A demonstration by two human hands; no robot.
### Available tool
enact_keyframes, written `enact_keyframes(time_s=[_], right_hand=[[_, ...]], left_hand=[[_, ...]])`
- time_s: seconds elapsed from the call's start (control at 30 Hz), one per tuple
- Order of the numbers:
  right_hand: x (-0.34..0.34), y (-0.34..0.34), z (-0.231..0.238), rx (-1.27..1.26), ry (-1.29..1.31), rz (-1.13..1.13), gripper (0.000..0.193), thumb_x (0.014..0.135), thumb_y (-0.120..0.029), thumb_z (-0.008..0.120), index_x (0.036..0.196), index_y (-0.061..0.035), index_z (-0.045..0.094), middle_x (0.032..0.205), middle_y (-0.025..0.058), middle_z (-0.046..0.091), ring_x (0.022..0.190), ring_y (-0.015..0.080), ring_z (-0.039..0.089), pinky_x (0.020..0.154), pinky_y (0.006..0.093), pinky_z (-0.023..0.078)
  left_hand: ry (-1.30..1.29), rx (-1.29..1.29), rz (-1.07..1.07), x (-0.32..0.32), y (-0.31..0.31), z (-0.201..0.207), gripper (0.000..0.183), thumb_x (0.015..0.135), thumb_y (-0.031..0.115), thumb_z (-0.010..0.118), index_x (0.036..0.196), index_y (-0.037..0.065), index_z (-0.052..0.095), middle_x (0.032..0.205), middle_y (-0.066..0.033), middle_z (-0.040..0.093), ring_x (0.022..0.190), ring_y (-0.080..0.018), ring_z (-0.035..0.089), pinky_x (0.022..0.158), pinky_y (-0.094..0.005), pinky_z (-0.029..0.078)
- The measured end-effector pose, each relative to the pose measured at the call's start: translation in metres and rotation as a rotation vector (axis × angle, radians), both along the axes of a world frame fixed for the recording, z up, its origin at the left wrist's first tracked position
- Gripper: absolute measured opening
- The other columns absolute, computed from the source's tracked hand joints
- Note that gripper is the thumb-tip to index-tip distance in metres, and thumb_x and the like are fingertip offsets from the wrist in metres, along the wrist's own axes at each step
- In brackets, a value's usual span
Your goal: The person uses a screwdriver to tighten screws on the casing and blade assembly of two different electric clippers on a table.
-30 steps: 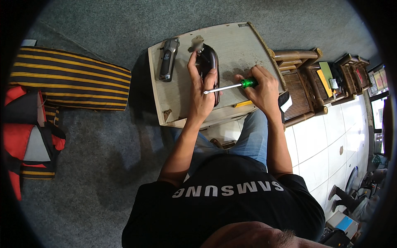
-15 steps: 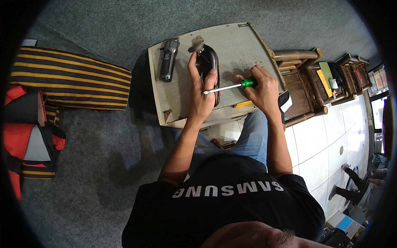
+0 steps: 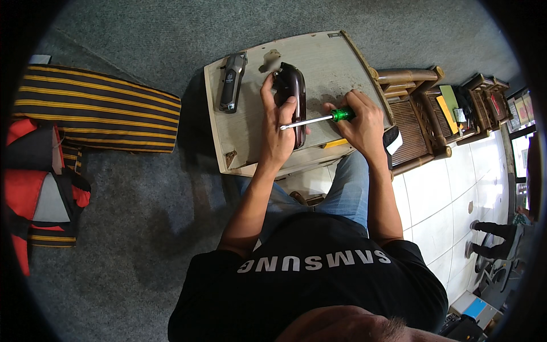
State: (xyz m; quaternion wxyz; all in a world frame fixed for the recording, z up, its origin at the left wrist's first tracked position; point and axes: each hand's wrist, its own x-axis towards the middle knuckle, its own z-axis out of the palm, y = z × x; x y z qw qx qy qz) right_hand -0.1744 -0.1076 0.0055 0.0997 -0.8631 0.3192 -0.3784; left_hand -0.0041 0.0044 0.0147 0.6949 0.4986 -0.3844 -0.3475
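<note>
My left hand (image 3: 276,134) is wrapped round a glossy, dark maroon, curved device (image 3: 296,85), held lengthwise over the small table; its exact kind is unclear. The fingers and thumb lie along its left side, hiding part of it. In my right hand (image 3: 366,122) is a screwdriver (image 3: 310,121) with a green handle and a bare metal shaft. That shaft crosses level over the device's lower part, its tip by my left thumb. A black and grey hair clipper (image 3: 232,82) lies on the table to the left of my left hand.
The worn pale table (image 3: 336,62) has dark specks and a brown patch. A yellow object (image 3: 334,143) lies at its near edge. Bamboo chairs (image 3: 411,125) stand to the right, a striped cushion (image 3: 102,108) to the left. Another person (image 3: 496,239) is at the far right.
The maroon device has turned slightly in my left hand, showing more of its glossy side. My right hand and the screwdriver have hardly moved. The person at far right has shifted.
</note>
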Motion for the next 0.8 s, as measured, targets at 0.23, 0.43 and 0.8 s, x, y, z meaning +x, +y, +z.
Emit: enact_keyframes(time_s=[0.23, 0.43, 0.8], right_hand=[[-0.001, 0.000, 0.000, 0.000, -0.004, 0.001, 0.043, 0.089, -0.039, 0.085, 0.078, -0.0032, 0.064, 0.075, 0.0083, 0.063, 0.070, 0.0271, 0.065, 0.062, 0.0416, 0.050], [-0.001, 0.000, 0.001, -0.002, -0.004, 0.007, 0.042, 0.088, -0.038, 0.085, 0.078, -0.0029, 0.064, 0.076, 0.0091, 0.063, 0.070, 0.0283, 0.065, 0.063, 0.0421, 0.050], [-0.002, -0.001, 0.002, 0.002, -0.011, 0.010, 0.040, 0.088, -0.036, 0.085, 0.079, -0.0029, 0.064, 0.076, 0.0105, 0.063, 0.071, 0.0302, 0.066, 0.063, 0.0428, 0.050]], left_hand=[[0.064, -0.010, -0.006, 0.001, -0.002, -0.005, 0.060, 0.105, 0.026, 0.045, 0.162, 0.015, 0.025, 0.110, -0.0230, 0.068, 0.062, -0.0220, 0.069, 0.053, -0.0332, 0.061], [0.011, 0.041, 0.048, -0.002, 0.000, -0.001, 0.061, 0.106, 0.027, 0.048, 0.160, 0.012, 0.026, 0.106, -0.0207, 0.068, 0.060, -0.0213, 0.067, 0.053, -0.0330, 0.059], [-0.001, 0.053, 0.027, -0.003, 0.001, 0.003, 0.067, 0.108, 0.030, 0.055, 0.162, 0.011, 0.020, 0.104, -0.0147, 0.062, 0.063, -0.0172, 0.063, 0.053, -0.0313, 0.055]])
